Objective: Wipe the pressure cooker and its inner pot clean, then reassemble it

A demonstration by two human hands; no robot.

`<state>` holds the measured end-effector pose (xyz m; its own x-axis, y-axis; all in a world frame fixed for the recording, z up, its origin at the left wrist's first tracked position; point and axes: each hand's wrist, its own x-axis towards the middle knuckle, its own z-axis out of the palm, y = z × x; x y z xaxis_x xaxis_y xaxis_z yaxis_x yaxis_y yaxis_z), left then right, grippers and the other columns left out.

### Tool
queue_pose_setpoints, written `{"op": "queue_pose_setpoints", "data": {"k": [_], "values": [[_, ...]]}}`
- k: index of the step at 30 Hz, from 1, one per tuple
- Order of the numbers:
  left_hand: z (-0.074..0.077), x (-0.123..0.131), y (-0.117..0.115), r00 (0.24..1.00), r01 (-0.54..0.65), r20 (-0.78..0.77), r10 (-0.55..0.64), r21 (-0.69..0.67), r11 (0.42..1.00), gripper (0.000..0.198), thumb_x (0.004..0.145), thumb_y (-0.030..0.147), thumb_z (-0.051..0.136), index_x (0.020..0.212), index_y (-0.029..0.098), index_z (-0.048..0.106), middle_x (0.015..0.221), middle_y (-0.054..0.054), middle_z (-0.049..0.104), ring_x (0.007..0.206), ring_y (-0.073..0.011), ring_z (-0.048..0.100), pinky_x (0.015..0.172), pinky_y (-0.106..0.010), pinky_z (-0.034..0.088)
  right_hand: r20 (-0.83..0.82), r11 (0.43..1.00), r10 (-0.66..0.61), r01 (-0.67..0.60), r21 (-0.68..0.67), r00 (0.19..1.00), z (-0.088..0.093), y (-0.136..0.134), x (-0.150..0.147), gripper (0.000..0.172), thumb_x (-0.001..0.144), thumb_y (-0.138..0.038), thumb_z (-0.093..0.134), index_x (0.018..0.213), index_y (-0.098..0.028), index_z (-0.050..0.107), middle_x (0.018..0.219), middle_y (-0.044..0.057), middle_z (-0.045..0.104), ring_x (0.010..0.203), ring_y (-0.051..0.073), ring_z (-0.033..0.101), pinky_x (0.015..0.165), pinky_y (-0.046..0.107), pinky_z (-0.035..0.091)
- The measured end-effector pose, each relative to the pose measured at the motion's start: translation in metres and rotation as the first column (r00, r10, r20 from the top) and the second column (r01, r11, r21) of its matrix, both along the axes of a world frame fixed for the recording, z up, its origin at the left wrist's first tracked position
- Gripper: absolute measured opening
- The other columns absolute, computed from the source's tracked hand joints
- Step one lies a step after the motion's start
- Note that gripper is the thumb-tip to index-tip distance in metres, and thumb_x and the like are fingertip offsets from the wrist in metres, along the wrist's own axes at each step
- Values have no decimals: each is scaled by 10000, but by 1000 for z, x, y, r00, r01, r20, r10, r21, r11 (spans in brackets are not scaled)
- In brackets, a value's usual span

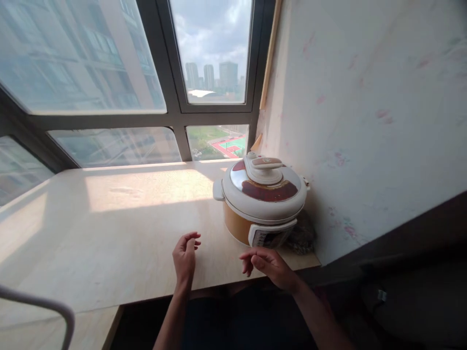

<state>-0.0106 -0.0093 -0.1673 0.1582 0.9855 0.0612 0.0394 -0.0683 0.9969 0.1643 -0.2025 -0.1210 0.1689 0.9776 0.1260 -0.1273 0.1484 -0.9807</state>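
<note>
White-and-tan electric cooker (237, 221) parked at right end of pale wooden ledge (127, 253), lid (270, 192) on, close to flowery wall (365, 107). Left hand (186, 255) empty, fingers loosely curled, just above ledge, left of cooker's front. Right hand (270, 266) empty too, fingers half bent, near control panel (272, 235). Dark lumpy bundle (303, 236) between cooker and wall, kinda too shadowy to say what. Grey-framed window (211, 53) behind, sun patches on ledge.

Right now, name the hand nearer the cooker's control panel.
Right. The right hand is just in front of the control panel; the left hand is farther left.
</note>
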Motion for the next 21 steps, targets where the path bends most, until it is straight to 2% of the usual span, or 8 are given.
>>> {"op": "queue_pose_setpoints", "data": {"k": [2, 4, 7, 9, 10, 13, 17, 21], "values": [[17, 17, -2, 996, 43, 79, -45, 26, 999, 331, 801, 420, 636, 995, 162, 708, 967, -100, 742, 757, -207, 669, 652, -325, 526, 3, 991, -123, 123, 58, 992, 22, -24, 26, 386, 937, -535, 635, 1060, -192, 761, 794, 59, 726, 687, 160, 657, 688, 314, 539], [37, 37, -5, 984, 72, 160, -79, 47, 996, 402, 824, 462, 644, 1097, 170, 683, 1068, -107, 727, 859, -219, 682, 694, -325, 531, -3, 935, -345, 344, 91, 939, 40, -43, 53, 352, 953, -517, 618, 1022, -204, 763, 753, 42, 707, 626, 139, 615, 616, 276, 510], [62, 65, -3, 960, 109, 254, -114, 35, 993, 495, 859, 500, 617, 1236, 180, 629, 1253, -133, 672, 1062, -257, 671, 779, -343, 542, 9, 727, -683, 678, 111, 730, 58, -53, 93, 345, 913, -534, 666, 1010, -216, 757, 836, 47, 722, 686, 141, 615, 634, 259, 508], [73, 82, 1, 948, 125, 294, -119, -1, 992, 557, 869, 515, 613, 1320, 191, 584, 1374, -148, 616, 1222, -287, 618, 874, -370, 540, 26, 605, -795, 790, 96, 606, 61, -49, 116, 431, 830, -586, 738, 1062, -223, 750, 973, 68, 744, 848, 184, 662, 740, 289, 536], [76, 90, 3, 944, 138, 306, -126, -17, 990, 573, 872, 519, 612, 1346, 200, 570, 1426, -146, 586, 1294, -295, 577, 929, -382, 529, 26, 578, -815, 812, 76, 578, 60, -44, 127, 490, 780, -611, 771, 1078, -223, 749, 1026, 77, 748, 938, 212, 673, 803, 314, 543], [83, 110, 11, 922, 231, 318, -220, 4, 973, 534, 894, 523, 564, 1344, 236, 590, 1470, -102, 572, 1380, -282, 517, 1023, -378, 493, -43, 630, -776, 776, 0, 630, 53, -25, 151, 556, 693, -644, 818, 1043, -215, 761, 1065, 91, 762, 1105, 273, 665, 956, 384, 527], [88, 126, 14, 880, 303, 366, -303, 60, 951, 470, 890, 499, 544, 1262, 227, 638, 1313, -72, 682, 1213, -245, 637, 953, -340, 523, -214, 735, -666, 677, -28, 714, 46, 5, 168, 528, 708, -625, 803, 1034, -213, 759, 1047, 83, 781, 1163, 291, 663, 985, 412, 538], [93, 130, 11, 870, 289, 424, -250, -29, 957, 408, 862, 466, 590, 1132, 173, 677, 1110, -79, 737, 1038, -235, 678, 864, -338, 534, -292, 689, -692, 725, 4, 660, 45, 30, 173, 531, 725, -598, 780, 1087, -212, 743, 1047, 59, 787, 1144, 286, 679, 967, 421, 562]]}}
